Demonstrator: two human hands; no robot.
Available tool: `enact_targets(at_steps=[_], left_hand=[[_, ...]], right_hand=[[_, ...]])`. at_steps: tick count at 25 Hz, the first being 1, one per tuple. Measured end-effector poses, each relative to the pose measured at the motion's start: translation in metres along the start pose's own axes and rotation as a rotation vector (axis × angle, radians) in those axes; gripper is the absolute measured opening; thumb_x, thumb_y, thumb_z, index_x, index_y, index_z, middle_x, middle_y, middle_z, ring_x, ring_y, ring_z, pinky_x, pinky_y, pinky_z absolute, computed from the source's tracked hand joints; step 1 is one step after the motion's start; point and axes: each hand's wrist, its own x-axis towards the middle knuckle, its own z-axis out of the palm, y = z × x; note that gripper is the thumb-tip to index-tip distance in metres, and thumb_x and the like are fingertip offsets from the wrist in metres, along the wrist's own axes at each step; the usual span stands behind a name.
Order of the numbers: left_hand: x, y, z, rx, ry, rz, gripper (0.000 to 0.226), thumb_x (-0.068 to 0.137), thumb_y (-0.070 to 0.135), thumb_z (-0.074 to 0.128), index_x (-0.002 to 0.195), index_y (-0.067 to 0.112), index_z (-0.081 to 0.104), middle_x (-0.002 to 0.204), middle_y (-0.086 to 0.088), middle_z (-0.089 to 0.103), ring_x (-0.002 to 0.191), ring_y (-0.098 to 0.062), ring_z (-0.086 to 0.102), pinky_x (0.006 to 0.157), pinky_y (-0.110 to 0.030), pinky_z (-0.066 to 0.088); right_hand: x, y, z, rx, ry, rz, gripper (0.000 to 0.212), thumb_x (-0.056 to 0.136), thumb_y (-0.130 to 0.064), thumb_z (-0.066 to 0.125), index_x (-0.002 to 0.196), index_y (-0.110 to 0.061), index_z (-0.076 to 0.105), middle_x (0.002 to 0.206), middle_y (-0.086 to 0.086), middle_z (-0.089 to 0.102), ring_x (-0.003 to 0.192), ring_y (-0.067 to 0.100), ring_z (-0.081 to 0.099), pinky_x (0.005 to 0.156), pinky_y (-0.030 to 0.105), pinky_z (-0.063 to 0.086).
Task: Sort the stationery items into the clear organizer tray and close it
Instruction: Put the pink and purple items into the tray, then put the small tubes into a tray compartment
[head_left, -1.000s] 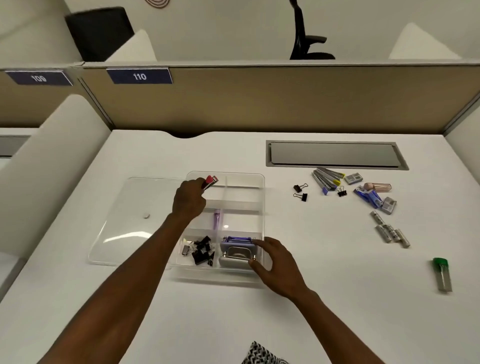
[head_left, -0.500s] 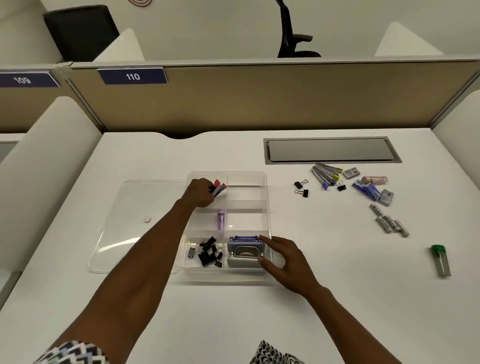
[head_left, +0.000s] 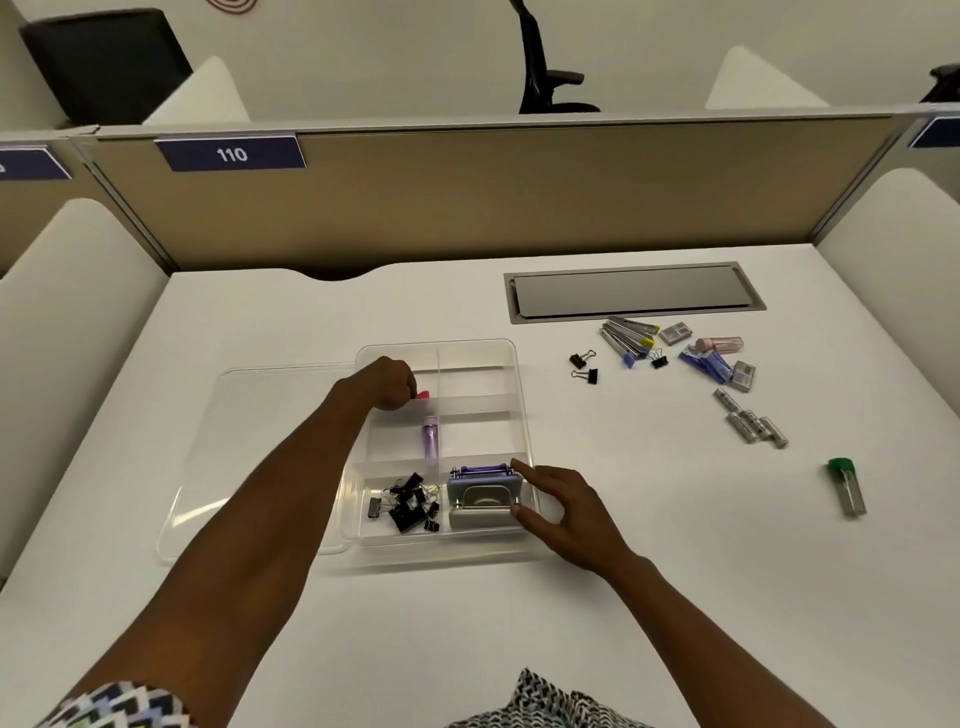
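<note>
On the white desk (head_left: 311, 623), furthest left, lay one clear lid (head_left: 260, 447), flat and touching the left wall of one clear organizer tray (head_left: 522, 415) with six compartments. The left hand (head_left: 387, 383) was curled shut on a small red item (head_left: 423, 395) over the far-left compartment. One purple tube (head_left: 430, 437) lay in the middle-left, a heap of black binder clips (head_left: 408, 501), too tangled to count, in the near-left, one lilac hole punch (head_left: 483, 493) in the near-right. The right hand (head_left: 563, 512), fingers spread, touched the tray's near-right wall. Right of a bare strip of desk lay three loose binder clips (head_left: 584, 360), a cluster of staple boxes and tubes (head_left: 675, 348), and one green-capped tube (head_left: 847, 486) well apart.
</note>
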Motion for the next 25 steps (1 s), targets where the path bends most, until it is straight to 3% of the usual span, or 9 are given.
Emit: enact_targets(at_steps=[4,8,10,13,16,20,25], left_hand=[[0.000,-0.004,0.012,-0.131,0.167,-0.011,0.032,0.091,0.002,0.050,0.114,0.009,0.071,0.124,-0.015,0.065,0.115,-0.030,0.059,0.101,-0.036,0.048],[-0.009,0.021,0.028,-0.357,0.579,0.118,0.031,0.082,-0.007,0.057,0.108,0.003,0.072,0.113,-0.017,0.070,0.110,-0.034,0.062,0.100,-0.037,0.045],[-0.016,0.055,0.038,-0.436,0.704,0.198,0.028,0.084,-0.005,0.058,0.105,0.007,0.072,0.110,-0.012,0.071,0.109,-0.031,0.062,0.101,-0.038,0.043],[-0.031,0.108,0.055,-0.544,0.705,0.283,0.024,0.086,0.003,0.062,0.105,0.015,0.072,0.110,-0.003,0.071,0.108,-0.024,0.060,0.098,-0.031,0.041],[-0.049,0.151,0.077,-0.617,0.662,0.334,0.023,0.086,0.008,0.065,0.104,0.020,0.073,0.107,0.004,0.069,0.108,-0.019,0.060,0.098,-0.038,0.046],[-0.074,0.198,0.111,-0.658,0.634,0.399,0.025,0.083,0.006,0.069,0.100,0.022,0.074,0.101,0.013,0.064,0.104,-0.015,0.061,0.094,-0.031,0.047],[-0.087,0.206,0.143,-0.603,0.570,0.421,0.022,0.082,0.004,0.070,0.097,0.020,0.074,0.100,0.007,0.068,0.107,-0.013,0.059,0.093,0.000,0.028]], right_hand=[[-0.002,-0.006,0.001,-0.027,-0.023,-0.031,0.057,0.092,-0.058,0.056,0.146,-0.049,0.038,0.128,-0.016,0.059,0.121,0.001,0.046,0.102,0.022,0.042],[-0.009,-0.005,-0.008,-0.037,-0.054,-0.021,0.060,0.094,-0.065,0.043,0.150,-0.051,0.026,0.135,-0.011,0.056,0.124,0.004,0.047,0.102,0.020,0.040],[-0.016,0.006,-0.022,0.029,0.102,0.053,0.060,0.093,-0.059,0.053,0.149,-0.043,0.036,0.131,-0.011,0.059,0.121,0.005,0.053,0.100,0.020,0.043],[-0.020,0.041,-0.059,-0.022,0.508,0.256,0.048,0.089,-0.031,0.070,0.135,-0.022,0.059,0.124,0.000,0.065,0.115,0.018,0.061,0.098,0.031,0.048],[-0.014,0.078,-0.117,-0.142,0.684,0.586,0.042,0.089,-0.012,0.063,0.132,-0.013,0.060,0.129,0.010,0.062,0.125,0.032,0.051,0.105,0.039,0.040],[-0.005,0.120,-0.188,-0.243,0.583,0.805,0.055,0.087,-0.001,0.054,0.140,-0.014,0.051,0.143,0.012,0.048,0.134,0.033,0.041,0.108,0.040,0.038],[0.002,0.143,-0.221,-0.363,0.289,0.809,0.048,0.092,-0.008,0.054,0.140,-0.015,0.053,0.135,0.018,0.056,0.128,0.037,0.049,0.103,0.040,0.043]])
